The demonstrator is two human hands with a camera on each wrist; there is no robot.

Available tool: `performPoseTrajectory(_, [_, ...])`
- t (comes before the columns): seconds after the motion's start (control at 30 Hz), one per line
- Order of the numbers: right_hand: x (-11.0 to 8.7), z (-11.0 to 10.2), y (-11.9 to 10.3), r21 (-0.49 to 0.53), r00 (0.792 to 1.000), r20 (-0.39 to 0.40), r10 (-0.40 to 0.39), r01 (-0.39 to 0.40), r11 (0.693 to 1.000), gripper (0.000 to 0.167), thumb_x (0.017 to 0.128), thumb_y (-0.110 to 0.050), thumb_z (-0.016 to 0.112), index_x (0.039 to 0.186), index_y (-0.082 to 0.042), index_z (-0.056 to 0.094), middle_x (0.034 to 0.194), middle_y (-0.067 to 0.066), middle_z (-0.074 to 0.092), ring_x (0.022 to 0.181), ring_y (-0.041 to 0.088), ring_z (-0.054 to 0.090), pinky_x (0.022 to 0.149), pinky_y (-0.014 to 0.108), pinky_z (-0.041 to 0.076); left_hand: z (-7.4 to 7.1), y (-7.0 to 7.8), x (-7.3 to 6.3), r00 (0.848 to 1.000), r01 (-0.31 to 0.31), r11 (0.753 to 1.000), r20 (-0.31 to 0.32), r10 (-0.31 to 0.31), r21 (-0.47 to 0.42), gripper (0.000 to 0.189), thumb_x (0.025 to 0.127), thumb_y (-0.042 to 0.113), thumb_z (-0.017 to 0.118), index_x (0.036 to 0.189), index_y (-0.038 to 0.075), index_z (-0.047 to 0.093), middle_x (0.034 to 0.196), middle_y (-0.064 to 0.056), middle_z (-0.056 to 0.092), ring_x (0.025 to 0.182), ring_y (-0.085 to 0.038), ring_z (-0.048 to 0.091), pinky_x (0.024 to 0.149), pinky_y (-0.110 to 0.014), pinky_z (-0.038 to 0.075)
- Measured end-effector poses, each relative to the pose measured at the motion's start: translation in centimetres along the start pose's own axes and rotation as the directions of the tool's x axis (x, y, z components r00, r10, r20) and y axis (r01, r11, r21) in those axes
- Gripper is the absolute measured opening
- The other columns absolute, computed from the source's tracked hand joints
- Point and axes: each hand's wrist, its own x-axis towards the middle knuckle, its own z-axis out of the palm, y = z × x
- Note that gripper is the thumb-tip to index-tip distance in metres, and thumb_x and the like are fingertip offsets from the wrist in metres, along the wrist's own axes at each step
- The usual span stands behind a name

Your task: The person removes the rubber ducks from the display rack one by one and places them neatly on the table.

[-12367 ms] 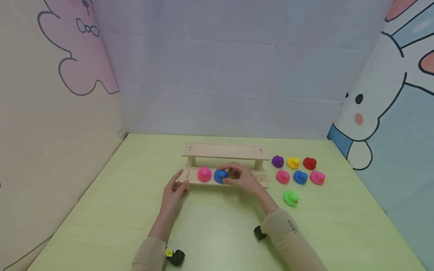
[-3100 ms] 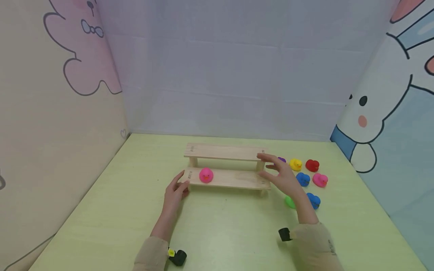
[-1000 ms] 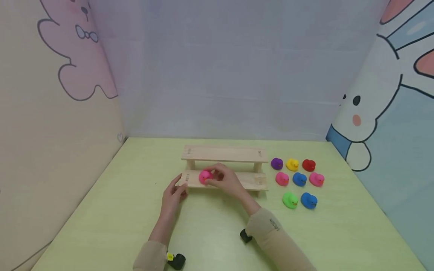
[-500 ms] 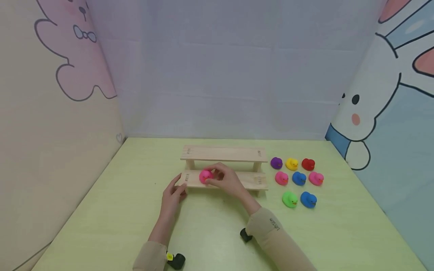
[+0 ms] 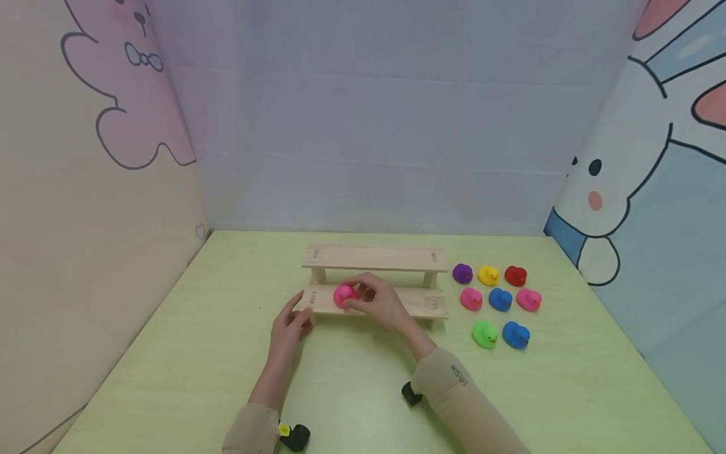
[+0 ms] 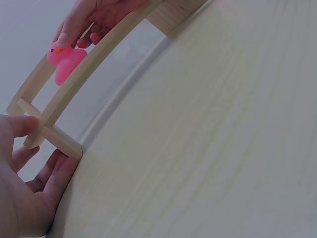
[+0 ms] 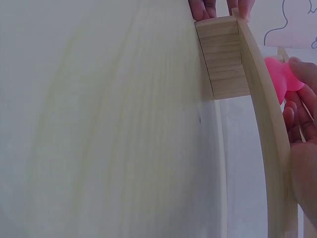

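Note:
A pink rubber duck [image 5: 343,295] sits on the lower step of a two-step wooden rack [image 5: 374,257], near its left end. My right hand [image 5: 379,302] pinches the duck by the head between thumb and fingers. In the left wrist view the duck [image 6: 69,64] stands upright on the board, the right thumb against its head. My left hand [image 5: 286,328] grips the left end of the lower step; the left wrist view shows its thumb [image 6: 22,125] on top and other fingers by the leg. Part of the duck is hidden behind the right hand in the right wrist view.
Right of the rack, several rubber ducks stand on the table in rows: purple [image 5: 462,273], yellow [image 5: 488,275] and red [image 5: 515,276] at the back; pink, blue [image 5: 500,299] and pink in the middle; green [image 5: 484,334] and blue [image 5: 516,335] in front.
The blue duck once held on the lower step now stands on the table beside the green one. My right hand came back left to the pink duck and has barely moved in the last second.

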Motion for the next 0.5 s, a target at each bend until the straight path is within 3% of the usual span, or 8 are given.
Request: performPoseTrajectory(0.5, [0.07,-0.05,0.07,0.012,1.0,0.001,0.005,-0.005,1.0,0.033,0.085,-0.022,0.079,0.116,-0.022,0.07,0.1,0.001,0.067,0.084,0.012,0.06,0.075,0.023,0.052,0.08,0.23,-0.08,1.0,0.014,1.0,-0.015,-0.014,-0.004,0.052,0.098,0.022,0.061,0.147,0.022,0.047,0.097,-0.005,0.06,0.086,-0.011,0.06,0.08,-0.021,0.057])
